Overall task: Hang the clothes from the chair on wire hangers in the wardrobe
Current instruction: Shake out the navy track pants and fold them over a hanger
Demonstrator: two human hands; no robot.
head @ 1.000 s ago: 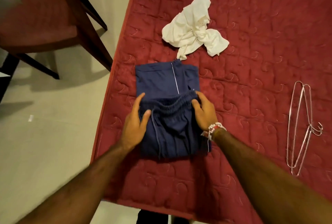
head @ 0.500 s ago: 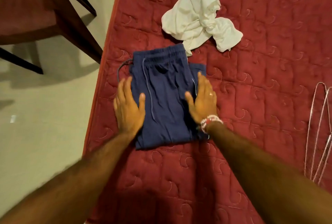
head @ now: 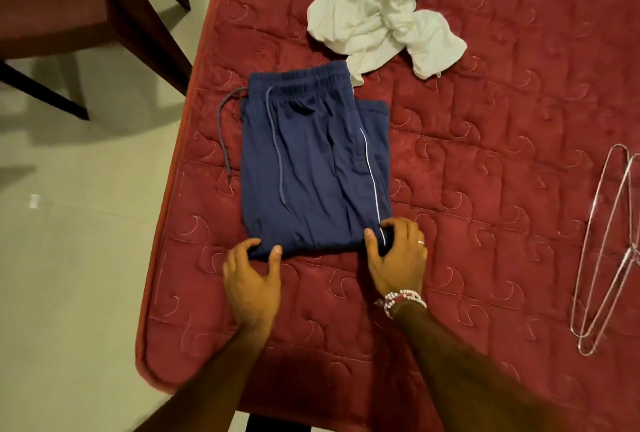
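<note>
Nothing hung yet: both hands, left hand (head: 251, 279) and right hand (head: 398, 258), pinch the folded navy trousers (head: 311, 168); wire hangers (head: 609, 248) lie unused at three o'clock.

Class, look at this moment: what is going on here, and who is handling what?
A person stands at a red quilted bed with a folded pair of navy trousers on it. The left hand and the right hand each grip a near corner of the trousers. A crumpled white garment lies just beyond, and two wire hangers lie untouched to the right. Nothing is on a hanger yet.
</note>
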